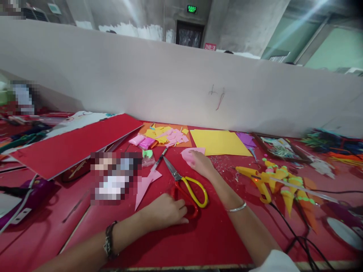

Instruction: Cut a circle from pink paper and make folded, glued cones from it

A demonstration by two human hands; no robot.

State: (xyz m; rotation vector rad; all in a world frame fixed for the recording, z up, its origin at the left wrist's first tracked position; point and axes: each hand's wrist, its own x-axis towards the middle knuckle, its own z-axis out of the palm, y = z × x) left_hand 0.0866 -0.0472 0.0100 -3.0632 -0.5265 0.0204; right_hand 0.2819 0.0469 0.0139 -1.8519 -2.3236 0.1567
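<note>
Near the red handle of the scissors [184, 181] is my left hand [167, 211], its fingers bent; whether they touch the handle is unclear. The scissors lie with blades apart, one handle red and the other yellow. My right hand [200, 163] is on a pink paper piece [187, 154] beyond the scissors, fingers curled at its edge. Another pink paper piece [144, 186], pointed in shape, lies left of the scissors. Between them a pen-like tool [161, 156] rests on the red table.
Yellow sheets [221, 142] and an orange sheet with paper scraps [167, 136] lie at the back. A yellow glue gun [252, 175], its cable and paper cones [287, 194] are on the right. A red board [82, 143] and a blurred phone-like object stand left.
</note>
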